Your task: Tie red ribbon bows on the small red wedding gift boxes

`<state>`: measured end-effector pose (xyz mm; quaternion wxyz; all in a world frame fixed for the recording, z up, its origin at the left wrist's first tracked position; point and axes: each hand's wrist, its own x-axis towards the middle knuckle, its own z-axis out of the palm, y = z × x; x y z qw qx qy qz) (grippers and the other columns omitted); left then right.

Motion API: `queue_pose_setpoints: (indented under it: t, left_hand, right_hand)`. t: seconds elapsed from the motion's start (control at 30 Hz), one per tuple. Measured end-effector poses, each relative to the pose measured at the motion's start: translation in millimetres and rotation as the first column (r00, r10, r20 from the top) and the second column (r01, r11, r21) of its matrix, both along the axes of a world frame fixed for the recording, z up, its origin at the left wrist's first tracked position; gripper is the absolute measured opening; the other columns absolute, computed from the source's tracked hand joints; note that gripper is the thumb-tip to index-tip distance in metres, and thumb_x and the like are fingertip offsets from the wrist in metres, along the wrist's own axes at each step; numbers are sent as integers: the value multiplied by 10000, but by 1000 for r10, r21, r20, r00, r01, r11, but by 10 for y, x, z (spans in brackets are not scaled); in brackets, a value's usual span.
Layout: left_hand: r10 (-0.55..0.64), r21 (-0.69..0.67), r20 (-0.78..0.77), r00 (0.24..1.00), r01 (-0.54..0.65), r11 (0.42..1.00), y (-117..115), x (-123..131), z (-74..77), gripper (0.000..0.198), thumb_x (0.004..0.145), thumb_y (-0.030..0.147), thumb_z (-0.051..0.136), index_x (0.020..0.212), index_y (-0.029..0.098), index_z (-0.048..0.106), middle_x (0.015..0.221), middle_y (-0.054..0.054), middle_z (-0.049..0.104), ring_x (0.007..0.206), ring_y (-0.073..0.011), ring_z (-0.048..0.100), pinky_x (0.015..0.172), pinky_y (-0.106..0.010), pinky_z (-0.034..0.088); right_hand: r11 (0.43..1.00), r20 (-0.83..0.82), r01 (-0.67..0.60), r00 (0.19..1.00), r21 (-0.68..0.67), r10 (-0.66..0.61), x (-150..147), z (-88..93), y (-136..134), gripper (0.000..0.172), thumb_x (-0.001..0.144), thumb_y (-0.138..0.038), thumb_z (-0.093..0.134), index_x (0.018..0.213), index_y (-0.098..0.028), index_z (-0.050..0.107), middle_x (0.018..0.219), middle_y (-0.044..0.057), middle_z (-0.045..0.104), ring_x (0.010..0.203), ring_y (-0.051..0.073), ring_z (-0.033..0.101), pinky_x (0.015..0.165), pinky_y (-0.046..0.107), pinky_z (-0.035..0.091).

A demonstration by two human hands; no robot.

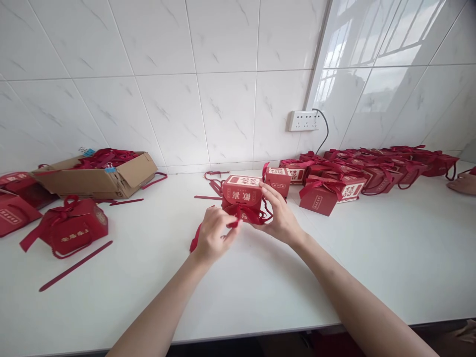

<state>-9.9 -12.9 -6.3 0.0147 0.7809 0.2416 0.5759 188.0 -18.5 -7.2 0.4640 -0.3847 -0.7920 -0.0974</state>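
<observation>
A red gift box (245, 191) with pale lettering is tilted between my hands, above the middle of the white table. Around its right side my right hand (277, 215) is closed, fingers on the top edge and palm by the lower side. A dark red ribbon (251, 214) is tied in a bow at the box's front. My left hand (217, 230) pinches this ribbon between thumb and forefinger, just left of the bow. Ribbon also trails out behind that hand. A twisted cord handle (267, 210) hangs at the box's right side.
Several tied red boxes (322, 196) stand along the wall at right. At left sit more red boxes (76, 228), a ribbon strip (76, 266) and a cardboard carton (92, 183) full of ribbons. A socket strip (303, 121) is on the wall. Another person's hand (463, 183) rests at far right.
</observation>
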Motion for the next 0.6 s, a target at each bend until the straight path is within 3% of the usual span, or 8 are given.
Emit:
queue_pose_setpoints:
  t: [0.1, 0.23, 0.3, 0.4, 0.47, 0.6]
  left_hand:
    - [-46, 63, -86, 995, 52, 997, 9, 0, -36, 94, 745, 183, 653, 715, 250, 594, 541, 35, 534, 532, -131, 485, 625, -296, 400]
    - [15, -119, 163, 987, 4, 993, -31, 23, -14, 60, 782, 242, 615, 741, 226, 575, 619, 18, 550, 538, -115, 476, 546, -255, 385]
    - [120, -308, 307, 944, -20, 951, -37, 24, 27, 145, 808, 297, 584, 702, 207, 541, 625, 17, 532, 540, -104, 458, 519, -230, 372]
    - [237, -575, 379, 894, 27, 818, 11, 2, 71, 272, 799, 350, 569, 600, 192, 472, 550, 30, 463, 513, -96, 419, 489, -210, 351]
    - [265, -650, 391, 882, 60, 758, 75, -27, 67, 306, 791, 353, 552, 561, 190, 436, 509, 38, 417, 471, -90, 379, 450, -207, 319]
    - [272, -651, 401, 875, 63, 757, 185, -84, 18, 300, 773, 333, 542, 535, 191, 428, 463, 44, 398, 426, -89, 349, 413, -211, 287]
  right_hand:
    - [997, -11, -49, 999, 67, 50, -3, -2, 3, 827, 782, -270, 666, 1441, -280, 166, 1443, 142, 374, 1337, 299, 370, 999, 497, 457]
    - [989, -48, -104, 993, 109, 110, -1, -22, 19, 883, 776, -268, 684, 1451, -302, 115, 1458, 143, 342, 1319, 296, 392, 947, 460, 495]
    - [992, -67, -109, 991, 70, 114, -2, -31, 19, 926, 755, -284, 705, 1449, -305, 92, 1459, 146, 329, 1306, 295, 403, 929, 444, 505]
    - [992, -85, -122, 989, -27, 120, -20, -21, 7, 972, 716, -316, 729, 1443, -297, 84, 1435, 155, 347, 1222, 302, 478, 906, 448, 512]
    - [989, -96, -125, 989, -79, 117, -44, 7, -20, 973, 697, -330, 733, 1435, -292, 100, 1390, 158, 391, 1077, 282, 561, 849, 446, 532]
    - [993, -162, -63, 986, -96, 46, -26, 90, -265, 977, 687, -356, 732, 1425, -280, 97, 1331, 158, 417, 955, 259, 579, 811, 450, 538]
